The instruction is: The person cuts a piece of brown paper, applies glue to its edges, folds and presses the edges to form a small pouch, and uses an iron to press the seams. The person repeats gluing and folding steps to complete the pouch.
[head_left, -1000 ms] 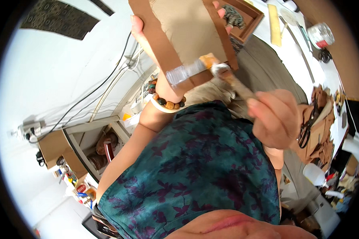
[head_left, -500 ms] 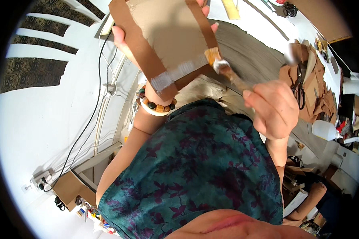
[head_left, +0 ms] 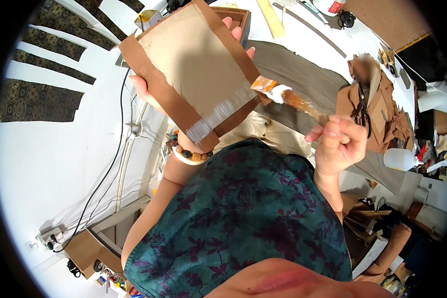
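My left hand (head_left: 143,90) holds up a flat beige panel (head_left: 198,54) from beneath, thumb at its left edge and fingertips showing past the right edge. Brown strips (head_left: 161,102) border the panel, and its fabric edges are frayed. A streaky white smear (head_left: 218,115) runs across its near end. In my right hand (head_left: 340,144), pinched by the handle, is a flat paintbrush (head_left: 300,103). Thick white paste coats part of the brush, and its bristles are close to the panel's right edge; whether they touch cannot be told.
Dark patterned strips (head_left: 39,102) hang on the white wall at left, near a black cable (head_left: 115,144). On the worktable at right lie black scissors (head_left: 363,111) on brown scraps (head_left: 382,124), and a translucent bottle (head_left: 401,160). A wooden box (head_left: 236,20) sits beyond the panel.
The panel has come nearer and a little left, showing more of its far end. My right hand has turned over, and the brush has moved slightly left and down from the panel's near strip.
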{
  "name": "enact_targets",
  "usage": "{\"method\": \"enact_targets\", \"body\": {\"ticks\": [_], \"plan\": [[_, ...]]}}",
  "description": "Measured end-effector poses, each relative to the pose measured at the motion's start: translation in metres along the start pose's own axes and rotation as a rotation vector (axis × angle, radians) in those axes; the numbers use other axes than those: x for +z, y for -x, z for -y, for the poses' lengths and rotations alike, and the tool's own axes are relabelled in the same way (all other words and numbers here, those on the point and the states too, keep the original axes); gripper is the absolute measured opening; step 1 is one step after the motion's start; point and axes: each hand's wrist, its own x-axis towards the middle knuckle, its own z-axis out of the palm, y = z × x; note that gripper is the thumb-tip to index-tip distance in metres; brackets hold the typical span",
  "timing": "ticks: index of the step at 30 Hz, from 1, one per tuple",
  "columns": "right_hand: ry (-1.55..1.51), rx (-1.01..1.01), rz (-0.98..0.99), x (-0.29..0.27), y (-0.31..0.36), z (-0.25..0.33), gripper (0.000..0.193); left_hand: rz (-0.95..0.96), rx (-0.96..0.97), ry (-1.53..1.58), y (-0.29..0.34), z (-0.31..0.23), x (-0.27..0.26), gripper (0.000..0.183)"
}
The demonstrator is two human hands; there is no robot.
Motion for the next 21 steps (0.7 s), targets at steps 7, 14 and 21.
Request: {"method": "enact_targets", "body": {"ticks": [7,14,21], "plan": [[0.476,-0.343,0.325,-0.008,-0.005,-0.010,0.015,0.085,0.068,0.109,-0.009,-0.005,-0.006,0.123],[0.485,-0.382,0.299,0.001,-0.006,-0.014,0.017,0.069,0.172,-0.041,-0.015,-0.006,-0.006,0.121],[0.406,-0.325,0.199,-0.004,-0.003,-0.010,0.019,-0.180,-0.459,-0.177,0.234,-0.107,-0.265,0.070]]}}
